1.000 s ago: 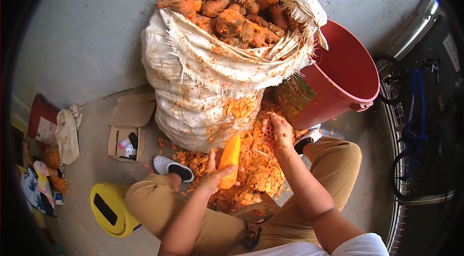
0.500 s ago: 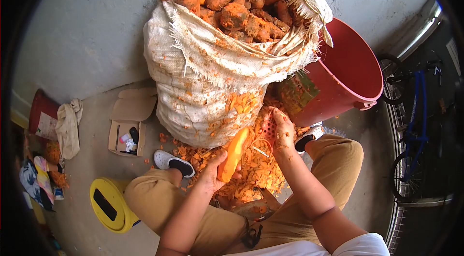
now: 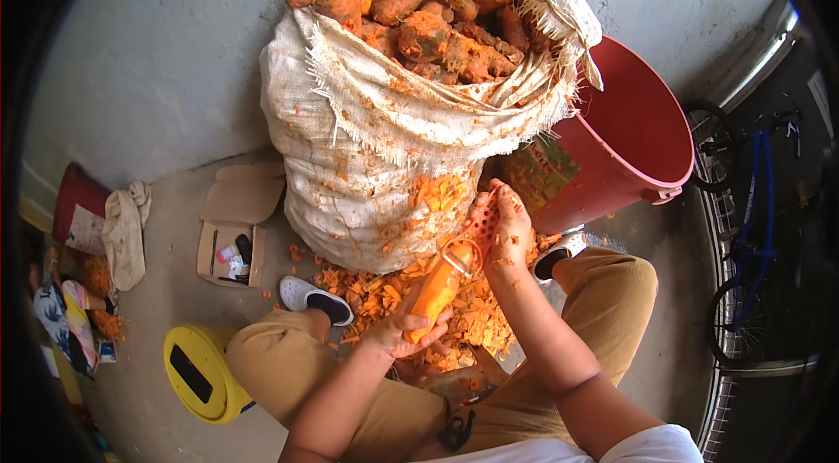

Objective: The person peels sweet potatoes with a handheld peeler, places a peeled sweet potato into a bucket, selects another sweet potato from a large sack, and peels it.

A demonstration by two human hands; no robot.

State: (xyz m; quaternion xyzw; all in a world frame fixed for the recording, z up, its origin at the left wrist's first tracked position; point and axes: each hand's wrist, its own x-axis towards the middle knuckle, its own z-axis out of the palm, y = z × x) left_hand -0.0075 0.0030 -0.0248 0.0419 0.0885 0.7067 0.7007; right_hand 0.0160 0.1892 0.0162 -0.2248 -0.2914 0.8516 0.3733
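My left hand (image 3: 400, 330) is wrapped round the lower end of a thick, bright orange carrot (image 3: 435, 293), which tilts up to the right. In my right hand (image 3: 512, 231) is a red peeler (image 3: 481, 223) with a dotted handle. Its blade loop lies over the carrot's far end. Beneath both hands a heap of orange peelings (image 3: 472, 314) covers the floor between my feet. Right in front stands a large white woven sack (image 3: 350, 166), its mouth filled with soiled, unpeeled roots (image 3: 454, 39) that look like carrots.
A big red bucket (image 3: 642, 96) leans beside the sack on the right. To the left sit an open cardboard box (image 3: 205, 249) with small items and a yellow lidded bin (image 3: 232, 393). A blue bicycle (image 3: 756, 201) is at the far right; a grey wall (image 3: 175, 52) rises behind.
The carrot and peeler have come together: the blade loop, apart before, now sits over the carrot's tip. My right hand has risen slightly, and my left hand has shifted a little right.
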